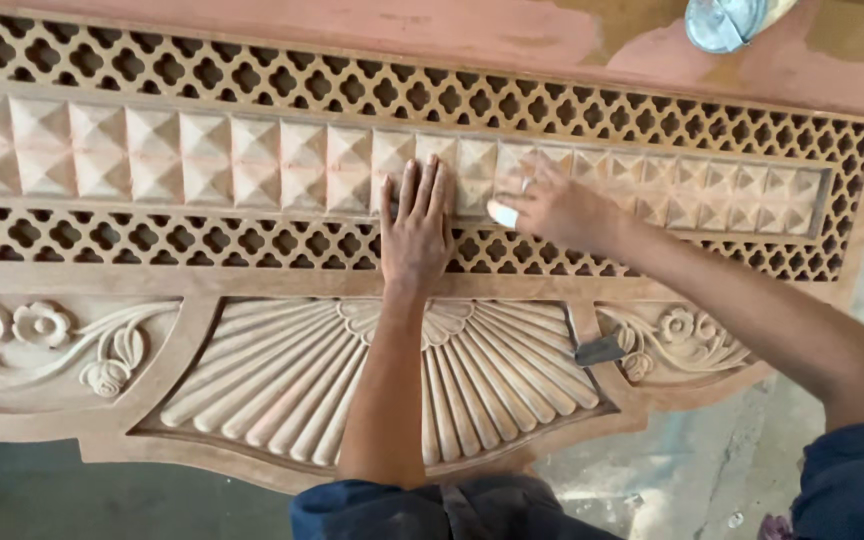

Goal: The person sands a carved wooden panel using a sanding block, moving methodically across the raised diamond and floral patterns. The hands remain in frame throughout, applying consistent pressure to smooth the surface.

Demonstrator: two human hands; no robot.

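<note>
Carved panel [252, 160] under both hands.

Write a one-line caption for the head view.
Left hand flat on a carved reddish-brown wooden panel; right hand presses its row of pyramid studs.

A woodworking shop is suggested by the large carved wooden panel [282, 370], seemingly unfinished, laid over a dusty concrete floor [692, 480].

Carved wooden panel [252, 280]: lay flat; pyramid-stud band [202, 160] between lattice strips, fan relief (floral scrolls flanking) along its near edge; pale, unfinished.
</note>
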